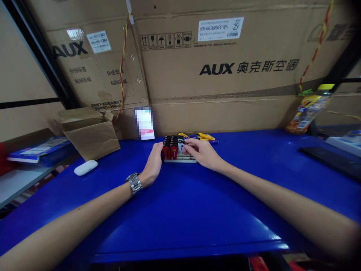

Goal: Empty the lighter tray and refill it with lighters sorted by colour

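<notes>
A white compartment tray [180, 161] stands at the far middle of the blue table. Rows of small upright pieces with black tops fill its left part; the front red pieces [170, 151] look like lighters. Beside them is a white lighter-like piece [181, 147]. My right hand [201, 152] pinches it with thumb and fingertips at the tray's right side. Pale divided compartments show below and right of it. My left hand [153, 162], wearing a metal watch, has its fingers stretched along the tray's left end, and they seem to touch it.
Yellow and blue slim pieces [205, 137] lie behind the tray. A lit phone [144, 123] leans against the big carton [220, 94]. On the left are an open cardboard box [93, 139] and a white case [86, 168]. A drink bottle [308, 109] and a dark flat object [329, 162] are right.
</notes>
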### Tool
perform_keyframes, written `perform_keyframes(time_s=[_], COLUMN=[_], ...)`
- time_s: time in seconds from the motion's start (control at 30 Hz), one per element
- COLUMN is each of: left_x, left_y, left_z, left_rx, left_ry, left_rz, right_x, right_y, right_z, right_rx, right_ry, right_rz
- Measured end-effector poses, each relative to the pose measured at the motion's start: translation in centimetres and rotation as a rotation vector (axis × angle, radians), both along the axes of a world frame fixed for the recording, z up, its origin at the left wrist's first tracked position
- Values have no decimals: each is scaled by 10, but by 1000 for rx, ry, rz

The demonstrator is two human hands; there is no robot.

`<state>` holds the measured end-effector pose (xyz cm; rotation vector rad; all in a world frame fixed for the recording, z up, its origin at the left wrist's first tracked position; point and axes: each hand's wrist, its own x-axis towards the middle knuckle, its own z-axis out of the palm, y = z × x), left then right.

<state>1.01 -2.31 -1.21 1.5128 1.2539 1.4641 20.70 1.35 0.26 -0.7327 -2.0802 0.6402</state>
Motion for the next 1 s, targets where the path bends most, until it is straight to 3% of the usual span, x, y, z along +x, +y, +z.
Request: perform_keyframes(time_s=[0.17, 0.27, 0.4, 0.57, 0.8, 0.9, 1.0], left_x=[1, 2, 1, 0, 1, 1, 1], left_y=[-2, -4, -4, -3, -5, -6, -7], left_z=[2, 3, 4, 2, 4, 4, 5], left_rx=[-7, -20, -29, -19, -24, -59, -92], left_ry=[10, 12, 10, 21, 2, -1, -6], left_rz=[7, 10, 14, 16, 9, 23, 48], right_x=[1, 2, 5, 5, 7, 16, 29], right_y=[0, 1, 2, 3, 1, 11, 26], right_z=[2, 1, -2, -4, -2, -5, -13], right_rx=[139, 207, 214, 300, 378, 403, 414], right_ry=[-165, -150, -86, -163, -303, -353, -536], right_rz=[-113, -175, -155, -124, -232, -333, -423])
